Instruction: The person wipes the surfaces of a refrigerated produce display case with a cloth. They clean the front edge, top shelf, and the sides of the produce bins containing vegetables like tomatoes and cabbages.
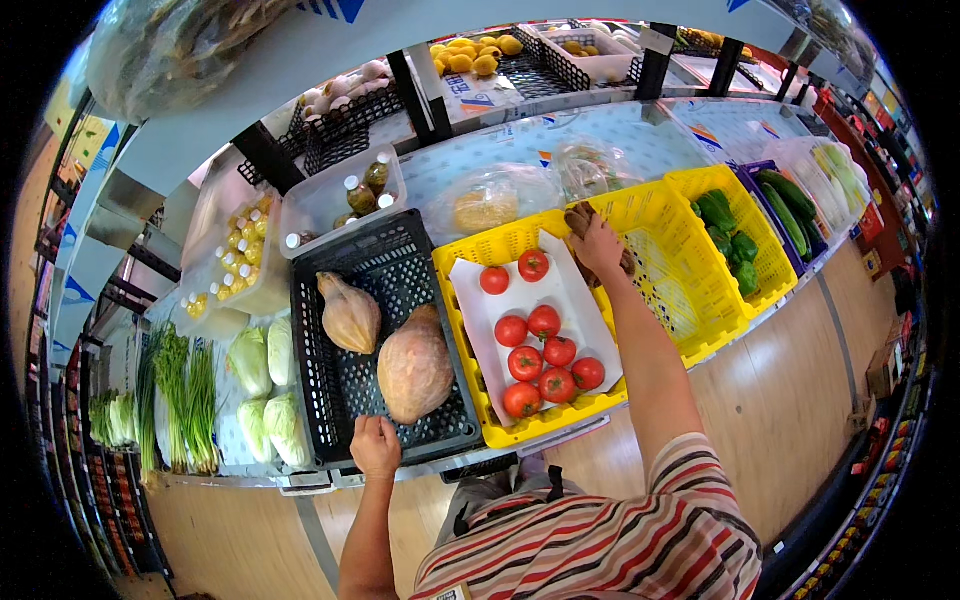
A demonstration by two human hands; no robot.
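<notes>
My right hand (598,246) reaches over the shared edge of two yellow crates, its fingers closed around brown root vegetables (580,217) whose exact kind is unclear. Parts of them stick out on both sides of the hand. The right-hand yellow crate (697,311) has a perforated floor in view. In the other yellow crate (517,435), red tomatoes (557,384) lie on a white liner (480,311). My left hand (376,448), fingers curled, is at the near rim of a black plastic crate (349,247); whether it grips the rim is hidden. Two large tan squashes (417,366) lie in that crate.
Green peppers (742,259) and cucumbers (784,214) stand to the right. Chinese cabbages (255,360), spring onions (201,405) and tubs of bottles (244,251) are at left. Bagged produce (487,206) lies behind the crates. A shelf (465,22) overhangs the far side.
</notes>
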